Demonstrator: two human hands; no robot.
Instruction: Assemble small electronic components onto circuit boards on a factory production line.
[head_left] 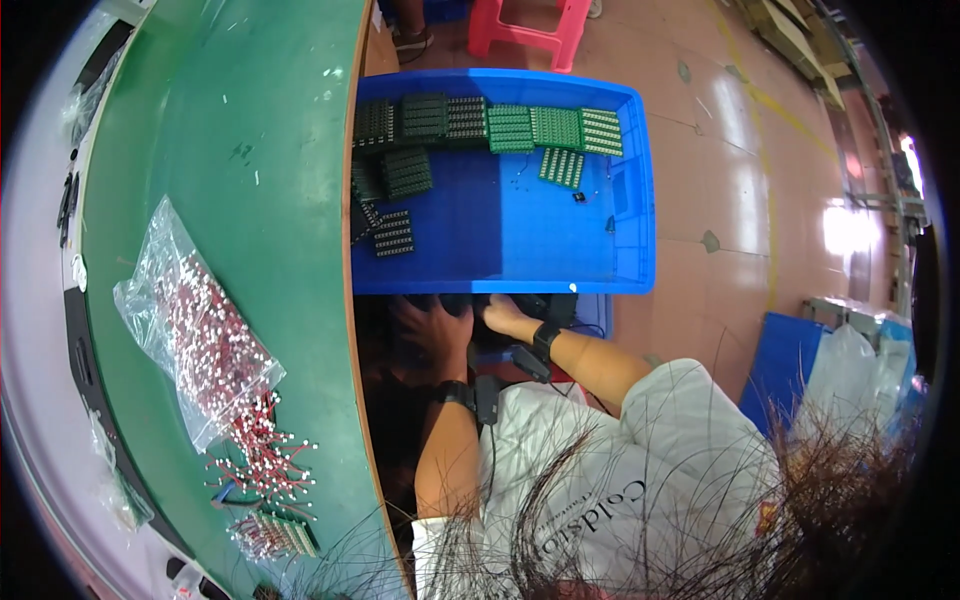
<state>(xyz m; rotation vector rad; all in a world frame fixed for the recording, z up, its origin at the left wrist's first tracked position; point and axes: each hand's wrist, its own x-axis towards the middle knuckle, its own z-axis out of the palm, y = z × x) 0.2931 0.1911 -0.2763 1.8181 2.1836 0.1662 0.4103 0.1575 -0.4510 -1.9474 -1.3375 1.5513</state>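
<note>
Both hands are in the shadow below the near wall of a large blue bin, over a lower blue bin. My left hand has its fingers apart over dark things, with the tips lost in shadow. Close on its right, my right hand has its fingers curled in; whatever they hold is hidden by shadow and the bin wall. Black straps with small boxes circle both wrists. Inside the large bin lie green circuit board panels and darker, shaded panels, in a row with several loose ones nearer.
On the green table to the left lies a clear bag of red wires with white connectors. Loose wires spill from it, beside another board panel. A pink stool stands beyond the bin; a blue panel is at right.
</note>
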